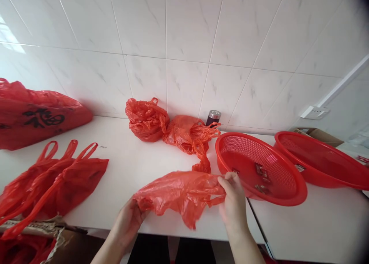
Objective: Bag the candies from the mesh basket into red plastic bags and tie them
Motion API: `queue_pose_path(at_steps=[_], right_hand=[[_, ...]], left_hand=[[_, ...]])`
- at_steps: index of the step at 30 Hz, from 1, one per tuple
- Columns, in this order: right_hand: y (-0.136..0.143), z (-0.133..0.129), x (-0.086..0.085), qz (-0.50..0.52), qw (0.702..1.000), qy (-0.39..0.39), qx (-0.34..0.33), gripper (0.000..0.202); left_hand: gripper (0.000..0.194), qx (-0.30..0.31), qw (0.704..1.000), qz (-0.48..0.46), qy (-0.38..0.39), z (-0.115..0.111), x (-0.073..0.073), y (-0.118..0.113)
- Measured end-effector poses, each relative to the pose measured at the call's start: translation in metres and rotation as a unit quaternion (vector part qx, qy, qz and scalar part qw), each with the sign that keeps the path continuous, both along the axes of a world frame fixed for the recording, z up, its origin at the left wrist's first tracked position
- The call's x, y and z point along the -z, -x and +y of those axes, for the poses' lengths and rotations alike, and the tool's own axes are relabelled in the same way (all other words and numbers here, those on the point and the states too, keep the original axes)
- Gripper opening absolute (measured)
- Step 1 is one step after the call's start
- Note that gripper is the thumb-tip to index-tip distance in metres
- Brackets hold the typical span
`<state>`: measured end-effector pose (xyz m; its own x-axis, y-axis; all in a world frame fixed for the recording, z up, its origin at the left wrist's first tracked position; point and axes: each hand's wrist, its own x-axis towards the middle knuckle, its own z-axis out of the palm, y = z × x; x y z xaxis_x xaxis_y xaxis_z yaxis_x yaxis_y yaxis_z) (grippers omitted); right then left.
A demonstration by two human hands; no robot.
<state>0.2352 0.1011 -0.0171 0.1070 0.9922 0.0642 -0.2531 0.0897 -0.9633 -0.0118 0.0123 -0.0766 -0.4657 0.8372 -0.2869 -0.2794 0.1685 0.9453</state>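
Between my hands a thin red plastic bag [178, 191] is stretched out sideways above the front of the white table [115, 187]. My right hand [233, 194] pinches the bag's handle end between thumb and fingers. At the other end my left hand [129, 219] is closed on the bag's edge, with its fingertips partly hidden behind the plastic. Just behind the held bag lie crumpled red plastic bags [187, 135], one with its end trailing toward me. Another bunched red bag [147, 119] sits beside them near the wall.
Two red plastic baskets [259, 167] stand at the right. A dark bottle [213, 117] is by the wall. Several flat red bags [66, 183] lie at the left, above an open cardboard box [62, 241]. A large red bag with black lettering [43, 116] is behind.
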Motion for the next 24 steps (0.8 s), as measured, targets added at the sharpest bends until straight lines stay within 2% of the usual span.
queue_pose_path(at_steps=[1,2,4,5,7,9,11,13,16,18,20,21,22,24], right_hand=[[-0.001,0.002,-0.002,0.007,1.0,0.008,-0.002,0.029],[0.001,0.003,-0.004,0.007,1.0,0.014,-0.012,0.028],[0.007,0.0,-0.009,-0.001,0.999,0.013,-0.033,0.026],[0.012,-0.002,-0.011,-0.004,0.999,0.009,-0.041,0.025],[0.023,-0.009,-0.015,-0.011,0.998,-0.003,-0.06,0.024],[0.031,-0.014,-0.018,-0.037,0.994,-0.016,-0.105,0.024],[0.034,-0.014,-0.018,-0.087,0.982,-0.028,-0.166,0.023],[0.032,-0.004,-0.011,-0.153,0.968,-0.043,-0.192,0.026],[0.022,0.026,0.018,-0.314,0.939,-0.069,-0.12,0.035],[0.017,0.049,0.045,-0.443,0.891,-0.077,-0.065,0.047],[0.015,0.068,0.066,-0.516,0.851,-0.082,-0.054,0.046],[0.016,0.075,0.071,-0.526,0.844,-0.085,-0.061,0.04],[0.018,0.08,0.072,-0.526,0.842,-0.092,-0.073,0.034],[0.026,0.086,0.059,-0.497,0.855,-0.132,-0.069,0.028]], left_hand=[[0.019,-0.05,0.999,-0.018,0.002,-0.004,0.004,0.0],[0.03,-0.093,0.996,0.005,-0.006,-0.009,0.006,-0.002],[0.056,-0.142,0.976,0.158,-0.044,-0.018,0.007,-0.012],[0.063,-0.15,0.955,0.248,-0.064,-0.021,0.005,-0.018],[0.064,-0.124,0.913,0.379,-0.087,-0.024,-0.002,-0.029],[0.051,-0.061,0.903,0.417,-0.086,-0.021,-0.009,-0.037],[0.032,-0.003,0.928,0.367,-0.064,-0.017,-0.014,-0.038],[0.031,0.019,0.962,0.27,-0.036,-0.014,-0.015,-0.033],[0.04,0.014,0.992,0.123,-0.011,-0.013,-0.014,-0.017],[0.042,0.023,0.999,0.042,0.007,-0.016,-0.017,-0.008],[0.042,0.033,0.999,-0.027,0.028,-0.02,-0.022,-0.005],[0.041,0.031,0.997,-0.057,0.032,-0.022,-0.025,-0.004],[0.041,0.022,0.996,-0.083,0.031,-0.023,-0.028,-0.005],[0.04,-0.003,0.993,-0.113,0.026,-0.025,-0.031,-0.006]])
